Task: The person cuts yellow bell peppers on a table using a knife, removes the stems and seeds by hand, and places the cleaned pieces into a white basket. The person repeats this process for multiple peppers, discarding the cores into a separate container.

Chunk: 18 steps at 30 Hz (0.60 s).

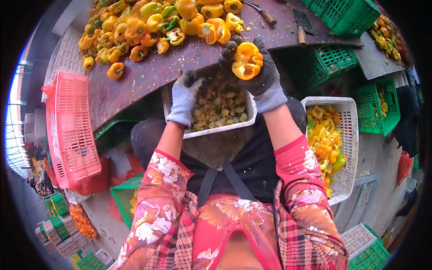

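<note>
The right hand point(258, 76) grips a halved orange bell pepper point(246, 60) over the scrap crate point(216, 130); at 9 o'clock, the left hand point(185, 96) grips its rim, steadying.

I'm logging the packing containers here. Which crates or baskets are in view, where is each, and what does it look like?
White slotted plastic basket of pepper trimmings, under the left gloved hand.
White slotted basket of cut yellow peppers, on the right.
Pink plastic crate, tipped up, at left.
Green plastic crates, top right.
No labels, signs or screens show.
Right gloved hand holds a halved yellow pepper.
</note>
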Available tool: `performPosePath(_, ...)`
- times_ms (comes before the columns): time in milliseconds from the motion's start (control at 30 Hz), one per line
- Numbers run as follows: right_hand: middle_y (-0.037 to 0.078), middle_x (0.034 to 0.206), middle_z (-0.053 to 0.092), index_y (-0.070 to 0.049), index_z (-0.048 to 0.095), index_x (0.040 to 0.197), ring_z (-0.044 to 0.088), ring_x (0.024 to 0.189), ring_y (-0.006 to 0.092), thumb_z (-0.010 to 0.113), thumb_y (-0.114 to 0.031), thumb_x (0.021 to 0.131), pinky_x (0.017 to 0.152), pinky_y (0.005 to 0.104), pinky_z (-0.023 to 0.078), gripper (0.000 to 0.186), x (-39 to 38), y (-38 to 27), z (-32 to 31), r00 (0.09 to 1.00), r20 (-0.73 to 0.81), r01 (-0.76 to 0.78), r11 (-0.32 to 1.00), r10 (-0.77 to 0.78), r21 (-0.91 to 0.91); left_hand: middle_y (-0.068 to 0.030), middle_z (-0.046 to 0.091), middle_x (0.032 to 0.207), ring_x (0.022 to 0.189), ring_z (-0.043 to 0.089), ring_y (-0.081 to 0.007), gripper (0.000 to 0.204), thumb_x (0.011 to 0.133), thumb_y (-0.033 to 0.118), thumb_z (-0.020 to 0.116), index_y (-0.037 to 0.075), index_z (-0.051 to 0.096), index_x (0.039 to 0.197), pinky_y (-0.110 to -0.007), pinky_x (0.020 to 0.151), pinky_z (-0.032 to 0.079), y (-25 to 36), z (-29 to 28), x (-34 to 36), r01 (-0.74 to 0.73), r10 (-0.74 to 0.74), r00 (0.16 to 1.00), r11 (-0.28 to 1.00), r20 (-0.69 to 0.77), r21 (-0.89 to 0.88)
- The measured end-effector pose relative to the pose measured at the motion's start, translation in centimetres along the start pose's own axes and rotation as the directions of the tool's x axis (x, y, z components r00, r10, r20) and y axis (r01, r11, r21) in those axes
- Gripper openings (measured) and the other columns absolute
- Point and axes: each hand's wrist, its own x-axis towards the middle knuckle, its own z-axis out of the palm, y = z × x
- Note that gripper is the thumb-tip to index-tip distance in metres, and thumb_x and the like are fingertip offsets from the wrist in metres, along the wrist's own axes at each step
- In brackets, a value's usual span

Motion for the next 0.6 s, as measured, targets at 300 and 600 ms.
performPosePath(300,0.009,0.093,0.063,-0.004,0.058,0.109,0.061,0.079,0.0219,0.045,-0.028,0.096,0.072,0.0335,0.052,0.031,-8.8,-11.0,2.7,0.926,-0.120,0.250,0.820,-0.358,-0.515,-0.0118,0.062,0.100,0.082,0.060,-0.0195,0.037,0.075,0.012,0.074,0.001,0.062,0.107,-0.028,0.075,0.049,7.1,4.0,4.3,-0.447,0.478,0.873,0.699,0.100,0.558)
performPosePath(600,0.013,0.106,0.065,0.000,0.062,0.109,0.062,0.095,0.0187,0.056,-0.020,0.091,0.084,0.0302,0.047,0.028,-35.5,-16.1,-1.3,0.297,0.054,-0.942,-0.302,-0.953,-0.146,-0.0210,0.066,0.091,0.085,0.063,-0.0344,0.041,0.071,0.028,0.076,-0.003,0.064,0.095,-0.038,0.077,0.049,5.4,8.1,16.4,0.083,0.008,0.984,0.860,-0.177,0.503)
